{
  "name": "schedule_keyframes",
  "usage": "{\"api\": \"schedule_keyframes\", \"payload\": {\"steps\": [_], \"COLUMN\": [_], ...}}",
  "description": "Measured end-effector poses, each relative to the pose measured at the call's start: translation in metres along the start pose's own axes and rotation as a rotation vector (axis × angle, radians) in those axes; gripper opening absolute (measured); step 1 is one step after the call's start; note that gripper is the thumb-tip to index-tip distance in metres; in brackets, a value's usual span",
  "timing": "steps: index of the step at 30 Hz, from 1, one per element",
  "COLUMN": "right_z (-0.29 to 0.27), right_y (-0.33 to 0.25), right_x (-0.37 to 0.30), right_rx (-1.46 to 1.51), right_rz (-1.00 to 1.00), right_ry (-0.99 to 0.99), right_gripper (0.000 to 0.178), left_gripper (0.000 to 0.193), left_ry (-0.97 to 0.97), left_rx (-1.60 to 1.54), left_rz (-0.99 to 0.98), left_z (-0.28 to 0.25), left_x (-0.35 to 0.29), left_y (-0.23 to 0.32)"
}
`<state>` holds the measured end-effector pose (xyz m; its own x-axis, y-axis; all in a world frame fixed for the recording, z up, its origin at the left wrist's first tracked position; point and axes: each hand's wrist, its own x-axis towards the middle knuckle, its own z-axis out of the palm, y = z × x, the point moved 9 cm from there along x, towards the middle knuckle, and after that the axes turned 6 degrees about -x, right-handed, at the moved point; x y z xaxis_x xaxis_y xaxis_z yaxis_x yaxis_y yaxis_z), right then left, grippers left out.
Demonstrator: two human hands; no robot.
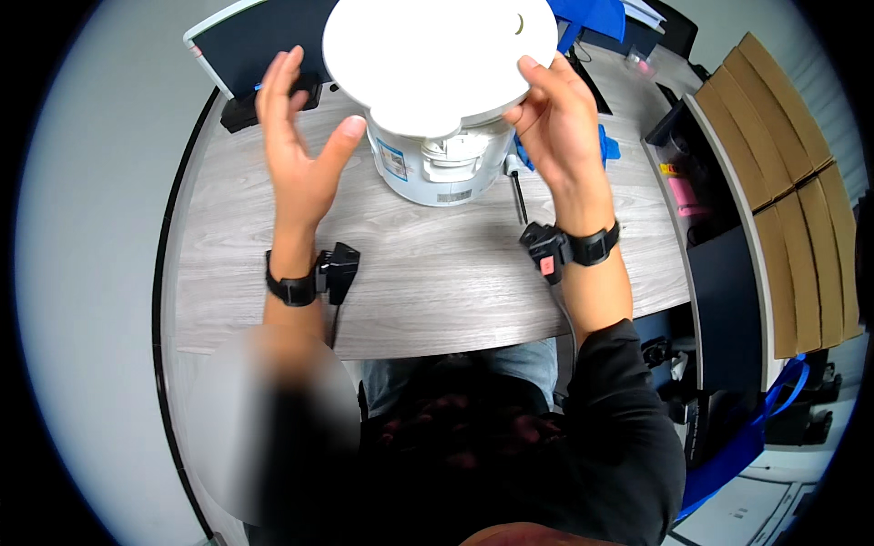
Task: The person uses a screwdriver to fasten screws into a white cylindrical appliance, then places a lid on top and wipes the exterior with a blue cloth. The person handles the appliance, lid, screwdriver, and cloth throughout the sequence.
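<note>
Standing at the far left of the counter (428,273) is a dark screen (259,45) with a pale frame. Just in front of it hovers the left hand (302,168), its grip released, fingers raised and spread, the thumb near the white lid (437,59) but apart from it; a black strapped device (341,273) sits at the wrist. In the middle, toward the back, stands the white round appliance (423,185), latch facing the person, with the lid over its top; whether the lid is fully seated I cannot tell. At its right edge the right hand (566,118) has its grip grasping the rim, thumb on top. Farther right come a pink item (689,197) in a side shelf (728,282) and brown cardboard (806,255).
</note>
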<state>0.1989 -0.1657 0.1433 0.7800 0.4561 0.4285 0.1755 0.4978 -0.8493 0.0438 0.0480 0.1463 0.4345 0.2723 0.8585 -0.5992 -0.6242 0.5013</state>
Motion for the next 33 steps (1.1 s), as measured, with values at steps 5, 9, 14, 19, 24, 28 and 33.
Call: {"api": "schedule_keyframes", "payload": {"steps": [5, 9, 14, 19, 24, 28, 33], "right_z": [-0.029, -0.045, -0.061, -0.063, -0.063, -0.063, -0.064], "right_y": [0.017, 0.027, 0.029, 0.029, 0.045, 0.066, 0.061], "right_x": [0.025, 0.026, 0.028, 0.028, 0.032, 0.039, 0.035], "right_rx": [0.156, 0.060, -0.273, -0.513, -0.509, -0.459, -0.523], "right_rz": [0.099, 0.100, 0.025, -0.092, -0.077, 0.010, 0.016], "right_ry": [-0.070, 0.011, 0.046, 0.094, 0.086, 0.012, 0.060], "right_gripper": [0.046, 0.057, 0.068, 0.059, 0.052, 0.052, 0.050], "left_gripper": [0.105, 0.110, 0.118, 0.120, 0.117, 0.114, 0.117], "left_ry": [-0.109, -0.164, -0.155, -0.101, -0.102, -0.114, -0.146], "left_rx": [-0.375, -0.388, -0.203, -0.276, -0.303, -0.249, -0.178], "left_rz": [-0.114, -0.132, -0.161, -0.208, -0.205, -0.224, -0.264], "left_z": [0.057, 0.078, 0.076, 0.072, 0.066, 0.060, 0.065], "left_x": [0.001, 0.002, -0.008, -0.010, -0.008, -0.011, -0.015], "left_y": [-0.043, -0.050, -0.064, -0.065, -0.071, -0.076, -0.080]}}
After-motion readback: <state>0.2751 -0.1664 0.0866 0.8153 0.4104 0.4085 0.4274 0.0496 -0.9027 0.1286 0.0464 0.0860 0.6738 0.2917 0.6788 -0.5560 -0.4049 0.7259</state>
